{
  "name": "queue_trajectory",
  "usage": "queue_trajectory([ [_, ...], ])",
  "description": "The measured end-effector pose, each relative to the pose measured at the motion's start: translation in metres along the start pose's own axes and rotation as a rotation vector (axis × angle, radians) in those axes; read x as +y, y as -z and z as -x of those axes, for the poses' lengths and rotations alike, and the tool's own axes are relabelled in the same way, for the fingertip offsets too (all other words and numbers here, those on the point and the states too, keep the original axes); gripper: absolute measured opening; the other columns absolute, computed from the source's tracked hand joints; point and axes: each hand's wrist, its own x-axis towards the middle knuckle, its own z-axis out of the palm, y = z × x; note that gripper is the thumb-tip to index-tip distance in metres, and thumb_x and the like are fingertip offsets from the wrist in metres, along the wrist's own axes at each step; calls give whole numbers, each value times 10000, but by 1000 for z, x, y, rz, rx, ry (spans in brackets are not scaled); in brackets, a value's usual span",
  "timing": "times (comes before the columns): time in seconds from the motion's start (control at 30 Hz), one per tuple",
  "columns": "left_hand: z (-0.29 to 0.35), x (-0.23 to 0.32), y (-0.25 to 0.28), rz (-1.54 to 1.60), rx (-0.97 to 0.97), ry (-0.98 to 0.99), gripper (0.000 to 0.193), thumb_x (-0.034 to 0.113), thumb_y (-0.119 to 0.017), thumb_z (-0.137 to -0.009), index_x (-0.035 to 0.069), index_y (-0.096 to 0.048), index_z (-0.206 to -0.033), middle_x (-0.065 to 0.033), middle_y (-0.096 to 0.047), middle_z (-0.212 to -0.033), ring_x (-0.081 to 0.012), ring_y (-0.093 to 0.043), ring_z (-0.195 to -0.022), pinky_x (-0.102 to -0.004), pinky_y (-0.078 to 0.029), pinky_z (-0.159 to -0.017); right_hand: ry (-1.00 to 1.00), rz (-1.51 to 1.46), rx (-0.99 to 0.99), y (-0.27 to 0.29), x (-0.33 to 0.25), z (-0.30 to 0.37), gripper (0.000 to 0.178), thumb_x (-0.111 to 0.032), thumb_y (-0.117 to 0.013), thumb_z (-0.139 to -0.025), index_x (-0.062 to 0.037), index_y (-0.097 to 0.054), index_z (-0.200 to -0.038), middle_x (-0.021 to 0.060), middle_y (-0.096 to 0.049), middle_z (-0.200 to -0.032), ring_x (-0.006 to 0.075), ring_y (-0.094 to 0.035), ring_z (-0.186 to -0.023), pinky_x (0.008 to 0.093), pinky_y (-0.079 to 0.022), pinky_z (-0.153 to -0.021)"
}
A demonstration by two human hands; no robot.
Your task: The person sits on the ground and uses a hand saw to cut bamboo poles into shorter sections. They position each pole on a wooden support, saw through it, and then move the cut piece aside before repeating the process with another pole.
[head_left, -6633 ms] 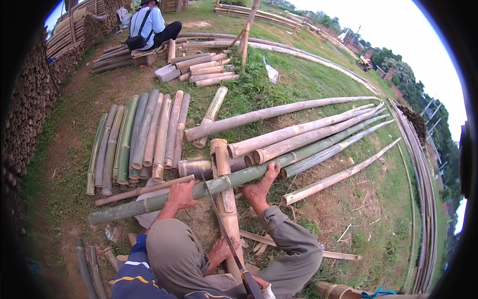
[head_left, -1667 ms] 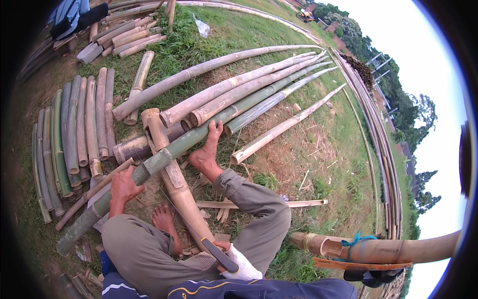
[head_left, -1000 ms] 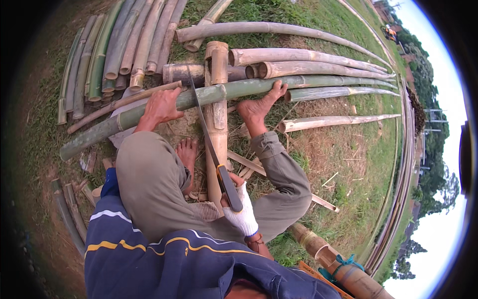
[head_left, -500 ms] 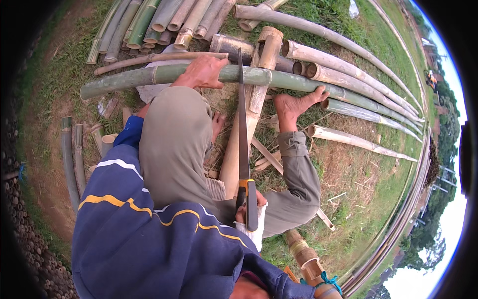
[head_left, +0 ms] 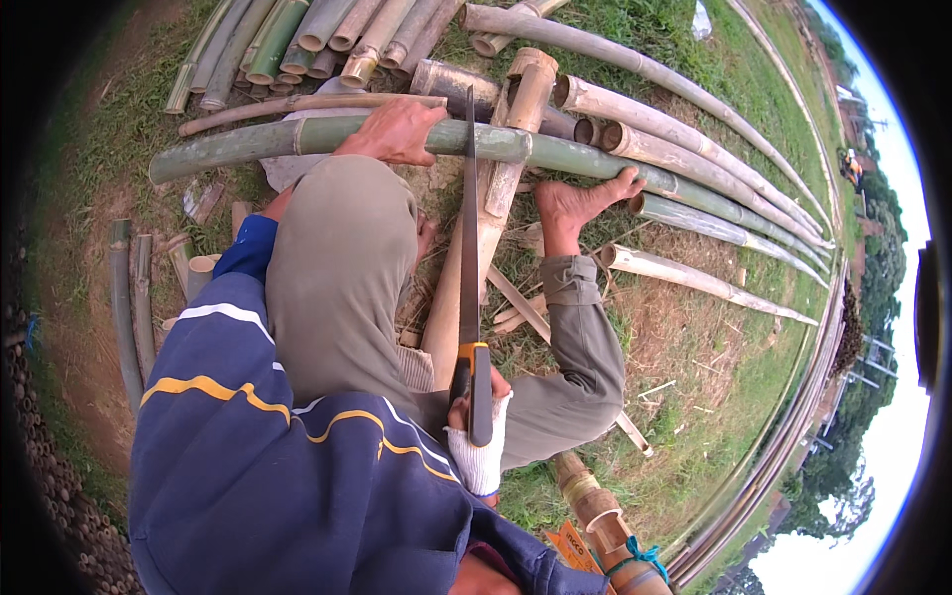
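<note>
Across the upper middle lies a long green bamboo pole (head_left: 253, 148), resting on an upright-forked bamboo stand (head_left: 505, 188). My left hand (head_left: 397, 132) is closed over the pole from above, just left of the saw. In my right hand (head_left: 486, 397), which wears a white glove with bare fingers, is the black-and-yellow handle of a handsaw (head_left: 470, 238). Its long blade points away from me and crosses the pole right beside the stand. Whether the teeth have entered the bamboo I cannot tell. My bare right foot (head_left: 585, 206) presses against the pole right of the stand.
Cut bamboo lengths (head_left: 288, 45) are stacked at the far left. Several long poles (head_left: 694, 129) stretch off to the right. Short pieces (head_left: 123, 307) lie at left. A notched bamboo post with a teal tie (head_left: 605, 516) stands near me at lower right, beside an orange tag (head_left: 573, 547).
The whole view has shifted slightly, moving the scene up and left. The saw handle has swung a little left. Both hands keep their holds.
</note>
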Motion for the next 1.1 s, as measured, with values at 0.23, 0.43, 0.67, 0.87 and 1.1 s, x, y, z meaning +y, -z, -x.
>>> queue_trajectory([
  [0.23, -2, 6, 1, -18, -29, 26, 780, 404, -932, -715, 2, -668, -1329, -272, -787, -999, -450, -765, -1023, -538, -611, -954, 48, -21, 63, -39, -37, -141, 642, -13, -647, -911, -8, -487, -1533, 128, -593, -1313, 210, -614, -1009, 336, -513, -955],
  [0.43, 9, 8, -9, -17, 8, -5, 706, 357, -904, -712, -3, -698, -1283, -260, -784, -1017, -455, -758, -1031, -540, -607, -959, -21, -204, -32, -46, -38, -168, 632, 68, -606, -915, -18, -480, -1528, 161, -596, -1387, 257, -640, -1180, 361, -498, -1085],
  [0.67, 6, 7, -6, -9, -34, 41, 710, 382, -908, -719, 0, -682, -1274, -249, -780, -985, -452, -761, -987, -537, -614, -920, -200, 31, 8, 14, -60, 24, 668, -50, -637, -890, 32, -504, -1539, 185, -557, -1431, 304, -589, -1282, 428, -440, -1158],
  [0.87, 3, 13, 8, -5, 16, 52, 664, 347, -873, -741, -3, -702, -1278, -255, -790, -985, -442, -777, -999, -537, -622, -938, 113, -25, 61, -46, -21, -158, 627, 22, -578, -903, -2, -503, -1526, 159, -569, -1398, 280, -597, -1207, 398, -472, -1109],
  [1.1, 0, -14, 8, -47, 75, -11, 706, 381, -894, -724, 4, -685, -1282, -254, -783, -981, -451, -760, -988, -539, -608, -934, -32, -81, -1, -34, -21, -97, 654, 61, -611, -900, -10, -490, -1539, 175, -589, -1420, 273, -615, -1257, 380, -476, -1125],
])
